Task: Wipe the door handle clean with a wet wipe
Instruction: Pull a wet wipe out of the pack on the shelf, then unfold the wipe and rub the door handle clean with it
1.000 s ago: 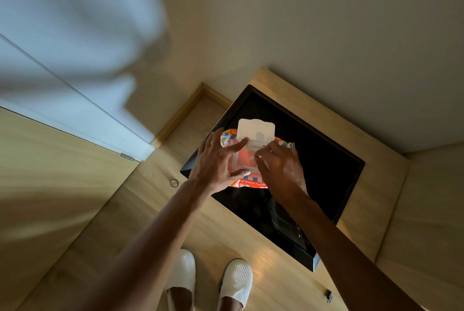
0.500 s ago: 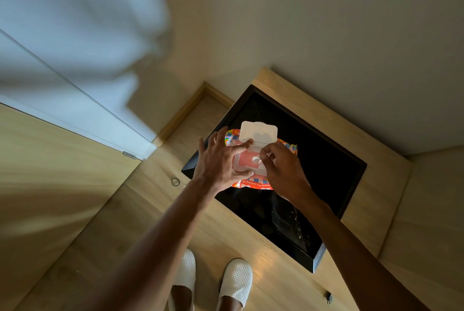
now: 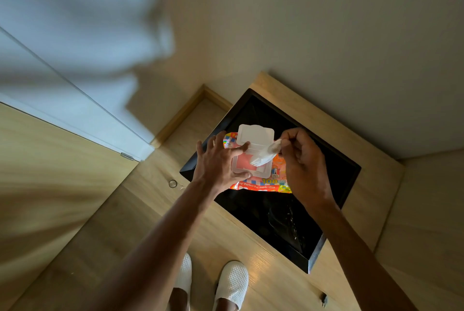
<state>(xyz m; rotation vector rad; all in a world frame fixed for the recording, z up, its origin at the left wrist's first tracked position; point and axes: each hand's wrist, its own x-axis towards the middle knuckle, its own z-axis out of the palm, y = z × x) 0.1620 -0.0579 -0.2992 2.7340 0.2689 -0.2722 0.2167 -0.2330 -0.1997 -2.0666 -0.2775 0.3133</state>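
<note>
2 hands on the wet wipe pack [image 3: 261,180], which lies on a black glossy panel [image 3: 334,180] set in a wooden counter [image 3: 296,90]. Left hand [image 3: 218,165] is spread flat, pinning the pack by its dispenser frame, thumb at the hinge of the flipped-up white lid [image 3: 254,135]. Right hand [image 3: 305,162] is pinched shut on a white wipe [image 3: 266,155], stretched between the opening and the fingertips, lower end at the slot. Pack print reads 108. 2 white slippers [image 3: 231,283] on the wood floor below. Door handle not visible.
</note>
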